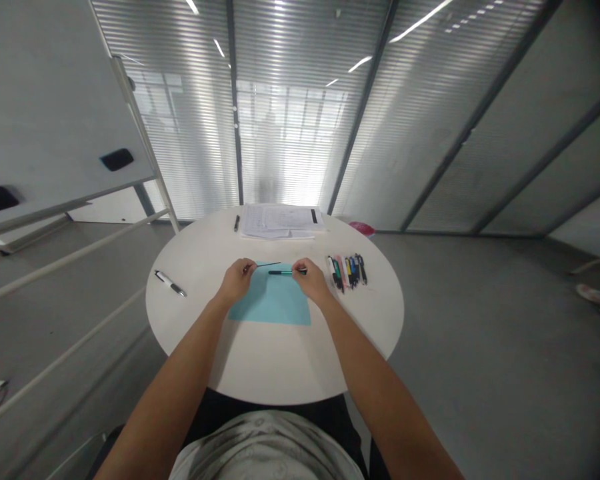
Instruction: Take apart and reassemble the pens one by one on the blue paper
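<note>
My left hand [239,277] is closed in a pinch on a thin dark pen refill [269,265], whose free end points right. My right hand [307,275] is closed around a green and black pen [280,272], held nearly level with its green end toward the left. Both hands are above the far part of a light blue sheet [273,303], and the refill and the pen are close together but apart. To the right of my right hand, several pens [347,271] lie side by side in a row.
A white and black pen [170,283] lies at the left of the round white table [280,373]. Stacked papers [275,223] and a dark pen [237,223] lie at the back. A whiteboard [45,100] on a frame stands at the left, a red object [361,228] behind the table.
</note>
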Action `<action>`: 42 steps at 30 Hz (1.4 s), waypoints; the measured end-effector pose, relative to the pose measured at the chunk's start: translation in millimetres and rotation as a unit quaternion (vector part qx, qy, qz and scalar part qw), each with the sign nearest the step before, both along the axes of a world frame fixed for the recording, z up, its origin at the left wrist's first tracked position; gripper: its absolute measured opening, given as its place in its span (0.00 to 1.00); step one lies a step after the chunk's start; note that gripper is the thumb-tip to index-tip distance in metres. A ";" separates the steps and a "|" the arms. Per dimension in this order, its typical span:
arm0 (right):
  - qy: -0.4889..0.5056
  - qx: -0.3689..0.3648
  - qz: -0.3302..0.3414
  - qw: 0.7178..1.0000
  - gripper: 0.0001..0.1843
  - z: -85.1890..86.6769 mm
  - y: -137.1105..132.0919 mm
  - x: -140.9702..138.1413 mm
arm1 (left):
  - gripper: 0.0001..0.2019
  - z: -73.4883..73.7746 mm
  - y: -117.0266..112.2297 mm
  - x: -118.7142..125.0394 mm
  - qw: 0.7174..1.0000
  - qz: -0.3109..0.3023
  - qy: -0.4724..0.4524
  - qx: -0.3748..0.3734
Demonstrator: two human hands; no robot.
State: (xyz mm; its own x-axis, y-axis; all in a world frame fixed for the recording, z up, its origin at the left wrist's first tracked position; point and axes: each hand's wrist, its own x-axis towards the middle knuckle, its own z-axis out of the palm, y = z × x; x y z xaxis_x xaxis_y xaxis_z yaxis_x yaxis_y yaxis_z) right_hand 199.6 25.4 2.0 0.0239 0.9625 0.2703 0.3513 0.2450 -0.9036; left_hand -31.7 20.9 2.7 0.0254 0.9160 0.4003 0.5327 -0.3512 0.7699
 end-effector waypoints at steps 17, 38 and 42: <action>-0.342 0.042 -0.012 0.939 0.17 5.1 -10.8 2.9 | 0.13 -3.3 4.1 -2.6 0.992 -0.025 0.127 0.003; -0.366 0.041 -0.066 0.927 0.12 12.2 -9.7 11.5 | 0.12 -7.4 6.1 -11.2 0.986 -0.035 0.160 -0.026; -0.382 0.048 -0.053 0.921 0.12 16.3 -13.5 3.2 | 0.12 -0.5 -1.5 -1.0 0.975 -0.073 0.204 -0.045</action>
State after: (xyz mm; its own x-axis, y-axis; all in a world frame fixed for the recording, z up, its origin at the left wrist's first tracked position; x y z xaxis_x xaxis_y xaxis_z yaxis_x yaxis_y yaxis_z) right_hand 202.8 11.9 18.3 -0.1160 0.9362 0.3319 0.9027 0.2387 -0.3579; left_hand -32.7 19.5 2.3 0.2980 0.9218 0.2481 0.7509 -0.3868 0.5353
